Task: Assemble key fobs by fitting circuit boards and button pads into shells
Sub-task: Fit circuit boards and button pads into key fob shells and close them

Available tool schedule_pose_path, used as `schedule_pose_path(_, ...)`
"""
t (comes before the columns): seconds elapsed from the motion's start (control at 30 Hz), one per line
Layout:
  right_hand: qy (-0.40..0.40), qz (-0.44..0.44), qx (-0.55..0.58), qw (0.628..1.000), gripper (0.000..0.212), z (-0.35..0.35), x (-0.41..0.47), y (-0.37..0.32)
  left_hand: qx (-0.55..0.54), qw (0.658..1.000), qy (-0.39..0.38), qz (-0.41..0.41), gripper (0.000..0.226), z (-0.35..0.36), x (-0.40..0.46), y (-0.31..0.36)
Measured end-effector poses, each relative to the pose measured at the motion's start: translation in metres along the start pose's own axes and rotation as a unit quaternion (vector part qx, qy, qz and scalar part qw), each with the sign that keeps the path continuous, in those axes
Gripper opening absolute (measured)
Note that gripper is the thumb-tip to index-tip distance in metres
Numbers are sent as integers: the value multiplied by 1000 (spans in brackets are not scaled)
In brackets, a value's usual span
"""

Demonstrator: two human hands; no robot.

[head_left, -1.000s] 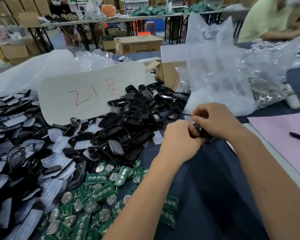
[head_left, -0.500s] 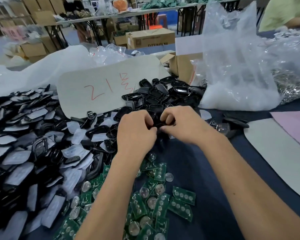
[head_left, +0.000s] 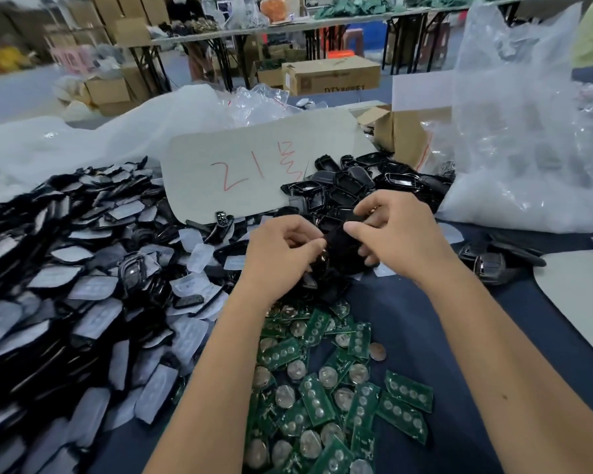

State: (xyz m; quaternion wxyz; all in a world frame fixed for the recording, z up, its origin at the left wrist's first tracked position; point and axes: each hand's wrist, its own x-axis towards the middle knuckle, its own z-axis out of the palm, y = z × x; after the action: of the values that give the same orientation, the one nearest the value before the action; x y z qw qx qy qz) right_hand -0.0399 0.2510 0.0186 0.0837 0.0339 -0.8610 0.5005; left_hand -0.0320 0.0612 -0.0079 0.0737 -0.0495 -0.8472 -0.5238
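Nearest our edge of the dark blue table [head_left: 435,330], we see a heap of green circuit boards [head_left: 326,388] with round silver cells lying between our two forearms. Just beyond it, we hold a black key fob shell [head_left: 339,246] up over the table with both hands: our left hand [head_left: 283,249] has its fingers curled round the shell's left end, and our right hand [head_left: 396,230] pinches its right end between thumb and fingers. To the left a large pile of black pieces with pale film covers [head_left: 79,282] reaches that edge. Behind our hands lies a heap of empty black shells [head_left: 353,186], touching a pale card [head_left: 254,165] marked in red. Toward the far right, clear plastic bags [head_left: 521,148] stand beside a cardboard box [head_left: 404,131].
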Motion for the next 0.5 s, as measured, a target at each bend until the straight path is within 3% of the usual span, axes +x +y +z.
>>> schedule_pose_path(0.1, -97, 79, -150, 981, 38, -5, -5, 0, -77, 994, 60, -40, 13, -8, 3, -5)
schedule_pose_path(0.2, -265, 119, -274, 917, 49, -3, -15, -9, -150, 977, 122, -85, 18, -10, 6, -10)
schedule_pose_path(0.3, -262, 64, -373, 887, 51, 13, -25, -22, -217, 957, 167, -101, 21, -11, 9, -11)
schedule_pose_path(0.37, -242, 33, -377, 894, 43, 26, -30, -28, -257, 944, 177, -111, 21, -12, 9, -11)
schedule_pose_path(0.5, -273, 18, -355, 894, 20, 36, -31, -34, -301, 930, 168, -124, 20, -14, 9, -12)
